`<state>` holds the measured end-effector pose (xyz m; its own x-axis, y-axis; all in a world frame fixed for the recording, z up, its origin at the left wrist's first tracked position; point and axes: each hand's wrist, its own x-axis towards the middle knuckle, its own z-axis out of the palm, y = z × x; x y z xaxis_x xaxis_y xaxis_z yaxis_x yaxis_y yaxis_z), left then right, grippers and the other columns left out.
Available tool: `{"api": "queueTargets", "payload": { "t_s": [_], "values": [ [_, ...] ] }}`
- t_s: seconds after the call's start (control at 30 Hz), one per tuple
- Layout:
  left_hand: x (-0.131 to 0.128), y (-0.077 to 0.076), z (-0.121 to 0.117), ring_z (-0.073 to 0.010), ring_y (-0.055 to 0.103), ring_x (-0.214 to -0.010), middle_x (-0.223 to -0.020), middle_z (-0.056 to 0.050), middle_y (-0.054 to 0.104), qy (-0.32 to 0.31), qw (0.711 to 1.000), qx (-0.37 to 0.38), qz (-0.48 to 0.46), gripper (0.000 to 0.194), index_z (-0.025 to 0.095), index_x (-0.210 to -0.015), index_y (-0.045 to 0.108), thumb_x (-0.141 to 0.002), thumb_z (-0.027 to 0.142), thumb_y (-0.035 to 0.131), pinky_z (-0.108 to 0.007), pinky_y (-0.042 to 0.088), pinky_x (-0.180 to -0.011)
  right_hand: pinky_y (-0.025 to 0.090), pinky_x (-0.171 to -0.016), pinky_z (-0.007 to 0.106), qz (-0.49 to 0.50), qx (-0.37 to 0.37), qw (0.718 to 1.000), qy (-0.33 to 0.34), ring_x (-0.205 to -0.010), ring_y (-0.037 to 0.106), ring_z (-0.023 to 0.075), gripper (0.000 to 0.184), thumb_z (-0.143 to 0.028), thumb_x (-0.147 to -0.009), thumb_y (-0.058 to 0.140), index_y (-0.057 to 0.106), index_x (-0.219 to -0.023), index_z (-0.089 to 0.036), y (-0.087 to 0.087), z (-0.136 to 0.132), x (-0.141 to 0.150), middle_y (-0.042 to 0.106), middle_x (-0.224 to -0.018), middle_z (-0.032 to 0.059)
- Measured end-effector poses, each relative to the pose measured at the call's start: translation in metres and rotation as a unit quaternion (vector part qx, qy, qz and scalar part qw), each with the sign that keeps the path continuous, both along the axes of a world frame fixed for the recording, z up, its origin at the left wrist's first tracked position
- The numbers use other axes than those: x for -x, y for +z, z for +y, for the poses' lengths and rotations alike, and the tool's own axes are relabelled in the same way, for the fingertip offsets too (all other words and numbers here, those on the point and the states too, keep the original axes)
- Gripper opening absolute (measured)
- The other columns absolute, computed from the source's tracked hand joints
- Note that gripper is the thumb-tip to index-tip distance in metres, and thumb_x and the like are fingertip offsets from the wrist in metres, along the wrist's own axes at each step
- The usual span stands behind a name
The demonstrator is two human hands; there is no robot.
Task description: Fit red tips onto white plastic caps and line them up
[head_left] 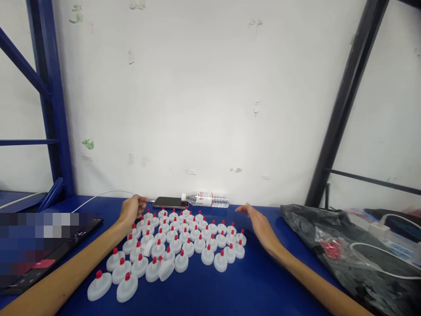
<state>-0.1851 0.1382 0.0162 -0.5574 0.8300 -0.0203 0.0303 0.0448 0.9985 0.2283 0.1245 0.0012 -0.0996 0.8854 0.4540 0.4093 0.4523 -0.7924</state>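
Many white round plastic caps with red tips (pixel 185 237) stand in a loose group on the blue tabletop (pixel 210 292). A few of them lean or lie tilted, such as the tilted cap (pixel 166 269) near the front. My left hand (pixel 132 209) is at the group's back left corner, fingers loosely bent and pointing right, close to the phone's white cable. Whether it touches the cable is unclear. On the right side, my right hand (pixel 257 220) rests beside the caps, fingers stretched towards the left, with nothing visible in it.
Against the wall lie a phone (pixel 170 202) and a clear water bottle (pixel 205 199) on its side. A large dark tablet-like device (pixel 70 241) is at the left. Grey plastic bag (pixel 315 237), a red item in clear wrap and white cables lie right. Metal frame posts (pixel 54 96) flank the table.
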Motion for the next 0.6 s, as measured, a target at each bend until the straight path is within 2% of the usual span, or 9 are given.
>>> {"api": "queueTargets", "payload": {
  "t_s": [0.07,0.13,0.2,0.27,0.37,0.43,0.5,0.6],
  "values": [
    [0.000,-0.002,0.001,-0.0102,0.061,-0.065,-0.088,-0.001,0.065,0.003,0.999,-0.004,-0.040,0.024,0.013,-0.104,0.064,-0.099,0.036,0.059,-0.023,0.053,-0.056,0.035,-0.112,0.051,-0.035,-0.054,0.998,0.004,-0.121,0.056,0.0305,0.041,-0.058,-0.097,0.046,0.068,-0.106,-0.025,0.007,-0.015,0.007,0.067,-0.120,0.0097],
    [0.002,-0.003,0.002,-0.0114,0.063,-0.068,-0.091,-0.003,0.066,0.003,0.997,-0.007,-0.075,0.025,0.013,-0.107,0.063,-0.099,0.036,0.059,-0.025,0.055,-0.059,0.033,-0.113,0.048,-0.085,-0.121,0.989,0.024,-0.123,0.053,0.0292,0.028,-0.046,-0.096,0.052,0.069,-0.107,-0.027,0.014,-0.034,0.017,0.066,-0.121,0.0083],
    [0.005,-0.002,0.003,-0.0130,0.064,-0.074,-0.096,-0.004,0.067,0.003,0.995,-0.010,-0.102,0.025,0.013,-0.110,0.063,-0.099,0.035,0.059,-0.028,0.057,-0.063,0.033,-0.113,0.049,-0.201,-0.259,0.943,0.060,-0.124,0.054,0.0277,0.023,-0.032,-0.097,0.050,0.066,-0.113,-0.026,0.018,-0.055,0.031,0.066,-0.123,0.0082],
    [0.007,-0.002,0.004,-0.0150,0.066,-0.080,-0.102,-0.005,0.067,0.004,0.992,-0.013,-0.123,0.026,0.014,-0.113,0.063,-0.099,0.035,0.059,-0.031,0.058,-0.068,0.029,-0.118,0.048,-0.274,-0.339,0.892,0.121,-0.129,0.052,0.0253,0.028,-0.026,-0.096,0.052,0.061,-0.122,-0.026,0.016,-0.076,0.051,0.065,-0.129,0.0066],
    [0.008,-0.001,0.003,-0.0172,0.067,-0.087,-0.108,-0.007,0.067,0.006,0.989,-0.016,-0.144,0.028,0.014,-0.117,0.062,-0.098,0.035,0.060,-0.034,0.059,-0.073,0.018,-0.124,0.041,-0.327,-0.409,0.831,0.189,-0.139,0.045,0.0203,0.033,-0.035,-0.098,0.051,0.057,-0.129,-0.027,0.005,-0.096,0.086,0.062,-0.139,0.0011],
    [0.008,-0.002,0.003,-0.0179,0.067,-0.089,-0.110,-0.007,0.066,0.006,0.988,-0.015,-0.151,0.029,0.014,-0.118,0.062,-0.098,0.035,0.060,-0.035,0.059,-0.075,0.017,-0.125,0.039,-0.348,-0.451,0.795,0.207,-0.144,0.039,0.0178,0.035,-0.043,-0.102,0.048,0.056,-0.132,-0.029,-0.002,-0.101,0.105,0.057,-0.145,-0.0006],
    [0.008,-0.003,0.003,-0.0188,0.067,-0.092,-0.113,-0.008,0.066,0.006,0.988,-0.014,-0.154,0.029,0.014,-0.119,0.062,-0.098,0.035,0.060,-0.037,0.059,-0.078,0.017,-0.125,0.040,-0.361,-0.463,0.782,0.208,-0.148,0.033,0.0178,0.040,-0.048,-0.102,0.047,0.053,-0.138,-0.030,-0.008,-0.102,0.119,0.054,-0.148,-0.0007],
    [0.009,-0.003,0.005,-0.0202,0.067,-0.096,-0.116,-0.009,0.065,0.004,0.988,-0.010,-0.156,0.031,0.015,-0.121,0.061,-0.098,0.035,0.060,-0.039,0.059,-0.081,0.012,-0.126,0.040,-0.357,-0.457,0.788,0.205,-0.148,0.031,0.0174,0.039,-0.047,-0.103,0.047,0.054,-0.137,-0.029,-0.011,-0.100,0.126,0.058,-0.144,-0.0034]
  ]
}}
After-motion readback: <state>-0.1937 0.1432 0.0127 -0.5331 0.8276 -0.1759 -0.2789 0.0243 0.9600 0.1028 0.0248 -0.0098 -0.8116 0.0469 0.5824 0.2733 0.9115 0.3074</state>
